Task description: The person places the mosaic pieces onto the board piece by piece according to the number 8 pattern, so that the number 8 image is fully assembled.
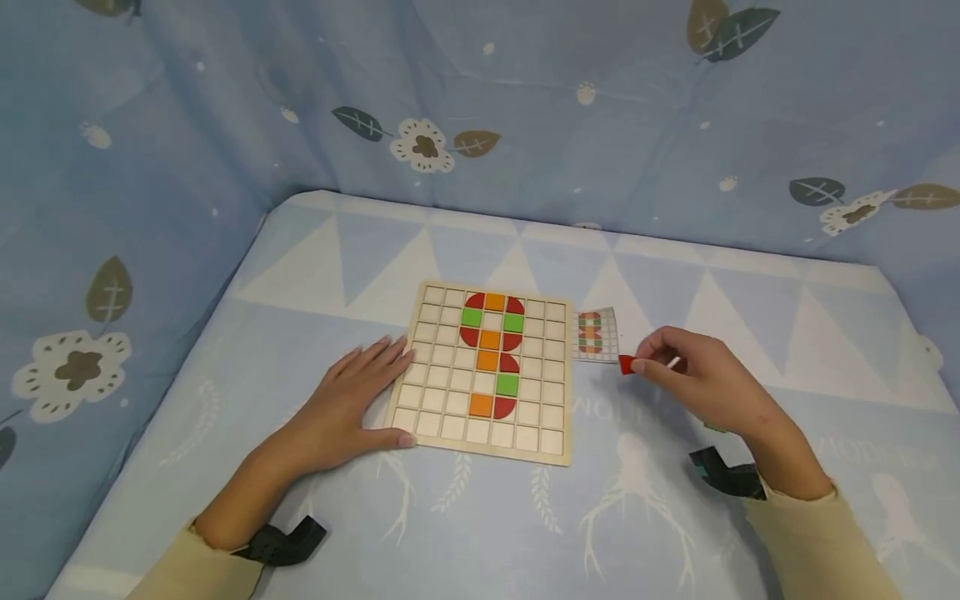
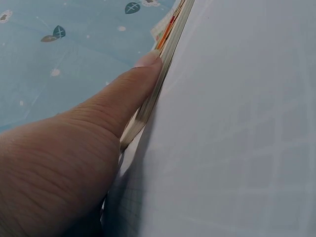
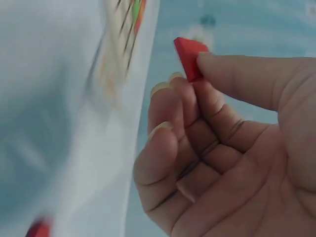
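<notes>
A square wooden grid board (image 1: 408, 427) lies on the table, with red quarter-round, orange square and green square tiles set in some cells. My left hand (image 1: 356, 387) rests along its left side, fingers straight and spread, the thumb at the near left corner. The left wrist view shows the thumb (image 2: 118, 94) against the board's edge (image 2: 153, 94). To the right of the board, my right hand (image 1: 697, 379) pinches a small red tile (image 3: 191, 55) between thumb and forefinger. The other fingers curl loosely below it in the right wrist view.
A pattern card (image 1: 609, 337) with a coloured grid lies against the board's right side. Part of a green piece (image 1: 715, 428) shows under the right wrist. A blurred red piece (image 3: 38, 229) sits at the right wrist view's lower left. Patterned cloth walls (image 1: 525, 150) stand behind.
</notes>
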Action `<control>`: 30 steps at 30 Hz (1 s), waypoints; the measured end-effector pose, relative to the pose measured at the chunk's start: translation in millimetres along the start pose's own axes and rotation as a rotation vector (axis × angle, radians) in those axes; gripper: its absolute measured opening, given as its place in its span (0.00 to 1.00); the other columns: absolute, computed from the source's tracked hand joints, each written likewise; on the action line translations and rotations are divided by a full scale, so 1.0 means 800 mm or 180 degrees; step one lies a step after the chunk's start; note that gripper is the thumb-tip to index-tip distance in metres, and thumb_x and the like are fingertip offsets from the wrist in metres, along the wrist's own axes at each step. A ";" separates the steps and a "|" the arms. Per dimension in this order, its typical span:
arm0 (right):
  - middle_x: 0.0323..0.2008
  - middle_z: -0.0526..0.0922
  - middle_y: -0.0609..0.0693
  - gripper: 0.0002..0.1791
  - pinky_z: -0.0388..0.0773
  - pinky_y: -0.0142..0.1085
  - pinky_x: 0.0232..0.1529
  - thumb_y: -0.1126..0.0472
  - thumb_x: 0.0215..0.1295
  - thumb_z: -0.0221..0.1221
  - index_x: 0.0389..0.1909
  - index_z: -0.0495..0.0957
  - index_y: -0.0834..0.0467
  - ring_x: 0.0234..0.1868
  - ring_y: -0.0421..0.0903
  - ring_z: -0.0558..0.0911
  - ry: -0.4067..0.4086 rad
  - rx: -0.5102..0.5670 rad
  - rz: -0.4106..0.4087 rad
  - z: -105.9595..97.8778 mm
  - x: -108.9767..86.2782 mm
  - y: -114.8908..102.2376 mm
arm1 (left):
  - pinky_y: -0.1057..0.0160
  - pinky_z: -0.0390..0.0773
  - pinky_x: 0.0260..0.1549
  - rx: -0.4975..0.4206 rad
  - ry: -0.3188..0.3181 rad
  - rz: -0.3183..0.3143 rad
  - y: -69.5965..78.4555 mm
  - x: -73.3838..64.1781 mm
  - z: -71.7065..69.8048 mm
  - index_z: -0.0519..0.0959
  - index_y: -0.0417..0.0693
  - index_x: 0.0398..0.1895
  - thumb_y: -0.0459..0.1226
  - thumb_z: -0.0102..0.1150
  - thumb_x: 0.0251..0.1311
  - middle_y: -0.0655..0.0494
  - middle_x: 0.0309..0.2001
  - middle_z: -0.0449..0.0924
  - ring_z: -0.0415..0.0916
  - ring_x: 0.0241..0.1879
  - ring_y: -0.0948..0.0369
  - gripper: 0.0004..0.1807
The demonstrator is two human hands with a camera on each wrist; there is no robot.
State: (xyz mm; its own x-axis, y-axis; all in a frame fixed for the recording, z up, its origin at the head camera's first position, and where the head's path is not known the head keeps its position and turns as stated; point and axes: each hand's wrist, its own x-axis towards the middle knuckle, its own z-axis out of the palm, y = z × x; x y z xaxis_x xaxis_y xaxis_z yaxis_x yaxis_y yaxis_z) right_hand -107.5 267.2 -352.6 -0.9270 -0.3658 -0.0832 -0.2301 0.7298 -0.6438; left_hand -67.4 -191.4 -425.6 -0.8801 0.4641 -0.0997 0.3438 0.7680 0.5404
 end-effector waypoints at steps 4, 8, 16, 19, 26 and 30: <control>0.37 0.83 0.45 0.02 0.77 0.35 0.36 0.62 0.75 0.63 0.41 0.80 0.56 0.39 0.44 0.79 -0.0352 0.0101 -0.0343 0.018 0.040 -0.040 | 0.43 0.39 0.78 0.0009 0.0019 0.0043 0.000 0.002 0.001 0.56 0.52 0.85 0.62 0.75 0.54 0.56 0.84 0.47 0.38 0.83 0.52 0.60; 0.37 0.81 0.43 0.02 0.78 0.39 0.37 0.62 0.75 0.63 0.40 0.79 0.54 0.39 0.45 0.79 -0.0657 0.0049 -0.0588 0.043 0.080 -0.075 | 0.43 0.39 0.78 0.0036 0.0029 0.0053 -0.001 0.003 0.002 0.56 0.51 0.84 0.60 0.77 0.54 0.55 0.84 0.48 0.39 0.83 0.52 0.60; 0.35 0.79 0.46 0.02 0.76 0.40 0.38 0.62 0.78 0.58 0.41 0.78 0.55 0.33 0.45 0.76 -0.1153 -0.0278 -0.0863 0.094 0.143 -0.116 | 0.44 0.38 0.78 0.0025 0.0015 0.0071 -0.003 0.004 0.004 0.56 0.52 0.84 0.61 0.76 0.54 0.56 0.84 0.47 0.38 0.83 0.53 0.60; 0.36 0.78 0.47 0.04 0.75 0.39 0.40 0.62 0.80 0.56 0.42 0.77 0.56 0.34 0.45 0.75 -0.1285 -0.0445 -0.0924 0.107 0.155 -0.126 | 0.44 0.38 0.78 0.0050 0.0005 0.0067 -0.004 0.004 0.004 0.56 0.52 0.85 0.61 0.75 0.54 0.56 0.84 0.47 0.38 0.83 0.53 0.60; 0.38 0.78 0.47 0.04 0.76 0.38 0.42 0.62 0.79 0.56 0.42 0.77 0.55 0.37 0.44 0.76 -0.1293 -0.0708 -0.1020 0.125 0.167 -0.137 | 0.45 0.38 0.78 0.0085 0.0014 0.0060 -0.005 0.001 0.002 0.56 0.52 0.85 0.62 0.75 0.53 0.57 0.84 0.47 0.38 0.83 0.53 0.60; 0.38 0.78 0.47 0.05 0.76 0.37 0.42 0.62 0.78 0.57 0.39 0.78 0.54 0.37 0.44 0.76 -0.1307 -0.0794 -0.1115 0.134 0.170 -0.138 | 0.44 0.39 0.78 0.0080 0.0025 0.0065 -0.007 0.000 0.002 0.56 0.52 0.85 0.63 0.75 0.54 0.57 0.84 0.47 0.38 0.83 0.53 0.60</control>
State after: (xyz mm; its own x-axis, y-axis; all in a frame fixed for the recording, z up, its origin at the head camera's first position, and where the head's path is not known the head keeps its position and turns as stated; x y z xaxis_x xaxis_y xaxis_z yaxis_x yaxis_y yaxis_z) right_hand -176.2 74.7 -374.3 -0.6042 -0.7666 -0.2175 -0.6104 0.6207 -0.4921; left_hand -68.5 -194.7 -430.1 -0.8754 0.4764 -0.0823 0.3696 0.7692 0.5212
